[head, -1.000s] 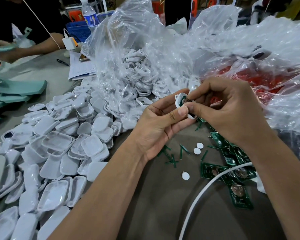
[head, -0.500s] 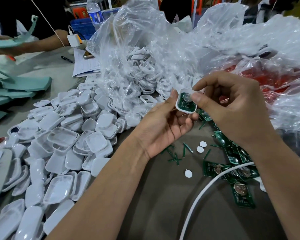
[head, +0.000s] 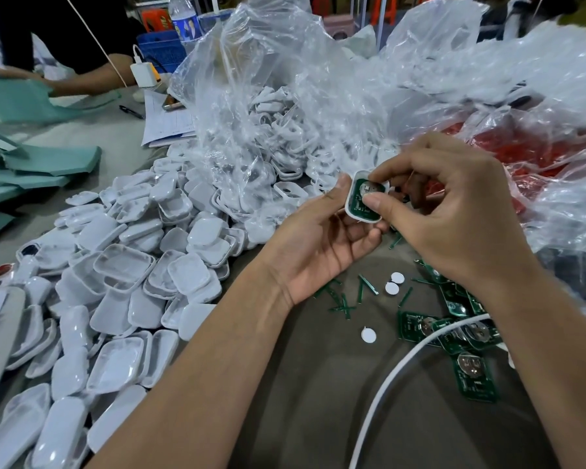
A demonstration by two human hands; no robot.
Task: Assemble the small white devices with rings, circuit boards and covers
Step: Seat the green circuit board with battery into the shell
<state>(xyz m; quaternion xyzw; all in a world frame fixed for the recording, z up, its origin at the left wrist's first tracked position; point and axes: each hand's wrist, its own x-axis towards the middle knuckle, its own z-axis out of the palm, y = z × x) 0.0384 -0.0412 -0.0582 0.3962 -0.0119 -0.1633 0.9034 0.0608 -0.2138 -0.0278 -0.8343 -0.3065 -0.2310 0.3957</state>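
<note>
Even, bright overhead light — glare on the plastic bags [head: 352, 79], wide-angle bending and softness at edges.

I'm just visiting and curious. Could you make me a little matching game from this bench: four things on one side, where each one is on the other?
Things:
1. white covers
2. loose circuit boards
3. white rings
4. half-built device

Places:
A. inside the clear plastic bag
B. held between the left hand and right hand
C. heaped on the table's left side
D. on the table under the right forearm

Pairs: 1-C, 2-D, 3-A, 4-B
</note>
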